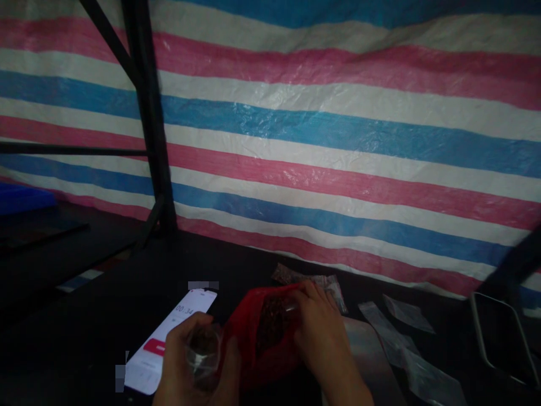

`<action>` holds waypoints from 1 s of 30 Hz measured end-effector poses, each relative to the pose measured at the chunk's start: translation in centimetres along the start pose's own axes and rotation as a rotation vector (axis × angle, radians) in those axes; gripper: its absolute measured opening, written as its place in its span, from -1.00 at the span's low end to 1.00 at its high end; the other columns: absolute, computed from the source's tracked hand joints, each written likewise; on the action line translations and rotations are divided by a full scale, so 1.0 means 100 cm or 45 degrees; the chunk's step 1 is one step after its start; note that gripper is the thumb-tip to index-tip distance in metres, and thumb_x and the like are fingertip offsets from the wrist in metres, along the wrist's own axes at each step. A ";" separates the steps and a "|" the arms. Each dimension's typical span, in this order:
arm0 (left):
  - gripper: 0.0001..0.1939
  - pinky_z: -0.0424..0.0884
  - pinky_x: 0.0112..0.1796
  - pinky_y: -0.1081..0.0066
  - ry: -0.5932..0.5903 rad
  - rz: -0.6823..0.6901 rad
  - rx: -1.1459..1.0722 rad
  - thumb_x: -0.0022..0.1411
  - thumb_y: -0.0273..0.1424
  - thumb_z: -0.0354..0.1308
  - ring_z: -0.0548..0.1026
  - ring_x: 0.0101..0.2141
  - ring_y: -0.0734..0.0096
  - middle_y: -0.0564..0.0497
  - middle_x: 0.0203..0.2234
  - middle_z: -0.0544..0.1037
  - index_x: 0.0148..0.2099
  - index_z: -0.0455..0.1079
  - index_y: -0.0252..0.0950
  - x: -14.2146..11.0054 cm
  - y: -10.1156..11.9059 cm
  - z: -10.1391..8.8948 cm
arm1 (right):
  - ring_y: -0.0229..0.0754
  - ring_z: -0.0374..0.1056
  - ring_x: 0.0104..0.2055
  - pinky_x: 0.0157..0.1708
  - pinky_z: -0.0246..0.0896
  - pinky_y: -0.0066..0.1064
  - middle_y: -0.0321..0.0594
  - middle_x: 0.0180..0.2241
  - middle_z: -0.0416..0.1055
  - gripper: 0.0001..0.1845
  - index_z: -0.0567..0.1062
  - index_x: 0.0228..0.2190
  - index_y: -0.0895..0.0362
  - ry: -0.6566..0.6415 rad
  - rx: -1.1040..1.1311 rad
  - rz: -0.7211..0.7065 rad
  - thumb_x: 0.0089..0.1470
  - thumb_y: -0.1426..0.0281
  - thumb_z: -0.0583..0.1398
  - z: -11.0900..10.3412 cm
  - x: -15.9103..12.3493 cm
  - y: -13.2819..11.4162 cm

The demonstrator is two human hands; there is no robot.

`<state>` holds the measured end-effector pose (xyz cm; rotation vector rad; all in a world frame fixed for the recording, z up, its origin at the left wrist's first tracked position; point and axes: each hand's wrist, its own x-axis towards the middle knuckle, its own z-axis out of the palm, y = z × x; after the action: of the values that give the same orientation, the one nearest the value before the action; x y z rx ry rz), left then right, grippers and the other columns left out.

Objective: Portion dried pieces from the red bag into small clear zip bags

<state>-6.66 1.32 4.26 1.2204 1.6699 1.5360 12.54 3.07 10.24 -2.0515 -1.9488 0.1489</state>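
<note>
My left hand [196, 361] is closed around a small clear plastic bag [204, 352], its mouth spread between thumb and fingers. To the right of it stands a red bag [243, 321], open at the top and holding dark brown granules [271, 322]. My right hand [319, 327] reaches over the red bag's right rim with bent fingers. At its fingertips, over the granules, a small shiny piece [291, 308] shows; what it is cannot be made out, and the fingertips are partly hidden.
A phone [146, 366] with a running timer lies on the black table [198, 254] at left. Filled small packets [310, 277] lie behind the red bag. Flat clear bags [431, 375] lie at right, near a dark framed device [502, 335]. A striped tarp [316, 141] hangs behind.
</note>
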 end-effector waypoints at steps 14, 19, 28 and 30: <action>-0.79 0.38 -0.41 0.26 -0.376 -0.081 0.035 -0.06 -0.24 0.14 0.48 -0.47 0.19 0.08 -0.50 0.47 -0.30 0.31 -0.10 0.024 0.010 0.023 | 0.20 0.33 0.28 0.35 0.15 0.03 0.03 0.16 0.51 -0.36 0.65 0.05 0.20 -0.017 0.010 -0.005 -0.06 0.68 0.12 0.016 0.000 -0.007; -0.71 0.33 -0.55 0.37 -0.303 -0.198 -0.183 -0.06 -0.13 0.18 0.38 -0.56 0.32 0.19 -0.57 0.37 -0.29 0.27 -0.10 0.030 0.018 0.028 | 0.17 0.34 0.28 0.36 0.13 0.03 -0.06 0.14 0.53 -0.36 0.66 0.04 0.12 -0.042 0.098 -0.056 -0.04 0.68 0.12 0.023 0.002 -0.011; -0.67 0.36 -0.50 0.46 -0.237 -0.389 -0.479 -0.12 -0.23 0.28 0.40 -0.52 0.42 0.22 -0.54 0.44 -0.25 0.36 -0.15 0.027 0.019 0.027 | 0.17 0.35 0.23 0.31 0.18 0.01 -0.05 0.05 0.58 -0.43 0.68 -0.05 0.14 -0.038 0.105 -0.069 -0.06 0.68 0.13 0.019 0.001 -0.008; -0.67 0.34 -0.52 0.47 -0.244 -0.414 -0.553 -0.16 -0.25 0.30 0.39 -0.52 0.44 0.22 -0.54 0.44 -0.28 0.37 -0.16 0.025 0.022 0.028 | 0.17 0.35 0.23 0.35 0.13 0.03 -0.05 0.05 0.58 -0.43 0.69 -0.06 0.14 -0.050 0.109 -0.083 -0.07 0.68 0.14 0.020 0.000 -0.011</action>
<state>-4.74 4.70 6.24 0.7949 1.2506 1.4285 10.94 3.36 8.66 -1.9425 -1.9936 0.2553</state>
